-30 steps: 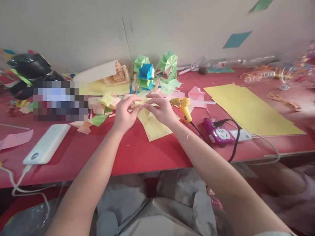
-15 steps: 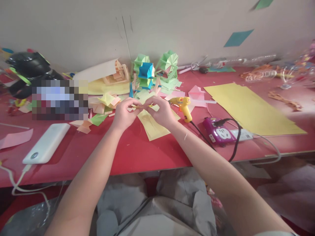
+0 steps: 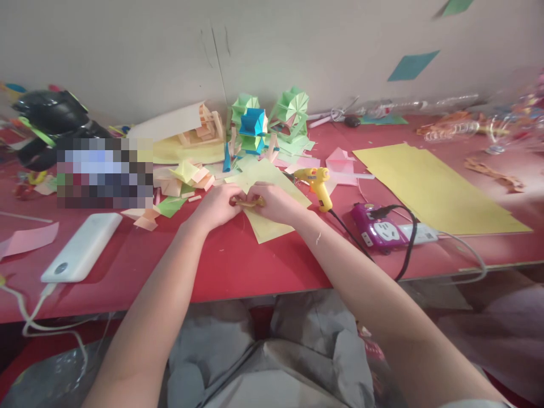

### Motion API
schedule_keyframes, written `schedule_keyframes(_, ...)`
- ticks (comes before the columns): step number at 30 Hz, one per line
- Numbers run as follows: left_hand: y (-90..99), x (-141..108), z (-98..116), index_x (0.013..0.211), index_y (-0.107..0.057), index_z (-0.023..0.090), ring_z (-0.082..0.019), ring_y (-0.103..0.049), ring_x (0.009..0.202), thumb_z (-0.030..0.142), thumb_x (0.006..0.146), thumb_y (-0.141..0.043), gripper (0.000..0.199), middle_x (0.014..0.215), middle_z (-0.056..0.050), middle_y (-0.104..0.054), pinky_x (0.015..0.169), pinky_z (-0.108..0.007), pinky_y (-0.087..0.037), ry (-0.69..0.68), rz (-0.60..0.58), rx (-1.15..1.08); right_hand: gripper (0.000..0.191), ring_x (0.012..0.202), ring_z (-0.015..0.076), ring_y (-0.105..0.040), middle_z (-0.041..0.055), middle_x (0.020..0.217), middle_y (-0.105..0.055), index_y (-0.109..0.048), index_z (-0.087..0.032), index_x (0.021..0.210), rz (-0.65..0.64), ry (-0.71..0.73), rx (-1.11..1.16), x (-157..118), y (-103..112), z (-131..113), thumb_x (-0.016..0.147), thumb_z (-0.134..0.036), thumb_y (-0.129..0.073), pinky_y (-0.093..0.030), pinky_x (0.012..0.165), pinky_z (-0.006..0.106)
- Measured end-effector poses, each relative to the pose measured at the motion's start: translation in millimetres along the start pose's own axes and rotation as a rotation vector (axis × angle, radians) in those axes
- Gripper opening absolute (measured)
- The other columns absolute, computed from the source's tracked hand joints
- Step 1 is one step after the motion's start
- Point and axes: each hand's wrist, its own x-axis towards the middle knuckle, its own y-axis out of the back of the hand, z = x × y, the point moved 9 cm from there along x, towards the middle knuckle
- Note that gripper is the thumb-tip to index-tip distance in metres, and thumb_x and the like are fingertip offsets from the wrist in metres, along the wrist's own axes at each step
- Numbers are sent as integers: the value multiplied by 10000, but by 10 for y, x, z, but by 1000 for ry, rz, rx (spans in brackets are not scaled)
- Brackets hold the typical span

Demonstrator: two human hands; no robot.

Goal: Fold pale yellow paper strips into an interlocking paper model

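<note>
Yellow and small, the strip (image 3: 246, 203) is pinched at its two ends, between the left hand (image 3: 217, 205) and the right hand (image 3: 275, 202), low over the pale sheet (image 3: 276, 228) at the middle of the red table (image 3: 255, 275). By the left fingers its left end is grasped; by the right fingers its other end is gripped, thumb and fingertips drawn close together (how the strip is folded cannot be told, as much of it is covered). Whether the sheet is touched by the strip cannot be told either.

Just beyond the right hand, the yellow glue gun (image 3: 317, 184) is laid on the table, its nozzle pointed toward the hands. Pink paper (image 3: 340, 163) is seen behind it. Nearer the edge, a purple socket block (image 3: 379, 231) is placed, with a black plug (image 3: 378, 213) pushed into it. Farther right, large yellow sheets (image 3: 433, 190) are stacked flat.

Behind the hands, a blue paper model (image 3: 254, 123) is stood upright in front of pleated green shapes (image 3: 292, 107). By the left hand, green, yellow and peach scraps (image 3: 172, 206) are strewn, and toward the left edge a white power bank (image 3: 83, 249) is joined to a cable (image 3: 36, 309).
</note>
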Motion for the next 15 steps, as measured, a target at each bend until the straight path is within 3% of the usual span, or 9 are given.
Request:
schedule_keyframes(4,-23,-15,-58,794,-718,181,-202,-626,831,123,802,-628,107,889,-46,-705,763,-327,-466,19,-47,-8,66,818,163,-561,45,890,-641,-679,-164,848,-54,-19,-56,-2,-16,-21,812,-113,-658,-372,722,261)
schedule_keyframes(9,-15,-38,-133,886,-778,201,-230,-662,945,277,897,-630,167,1045,-66,-745,850,-357,-492,30,-62,-73,132,793,155,-585,63,905,-700,-708,-142,930,-69,-83,-30,-5,25,-17,911,-134,-577,-391,718,265)
schedule_keyframes(15,19,-43,-170,901,-794,213,-210,-646,823,262,860,-672,138,881,-47,-735,759,-336,-488,94,-37,-28,166,855,167,-601,56,914,-722,-729,-156,919,-66,-75,-73,-11,30,-38,864,-60,-604,-396,745,267)
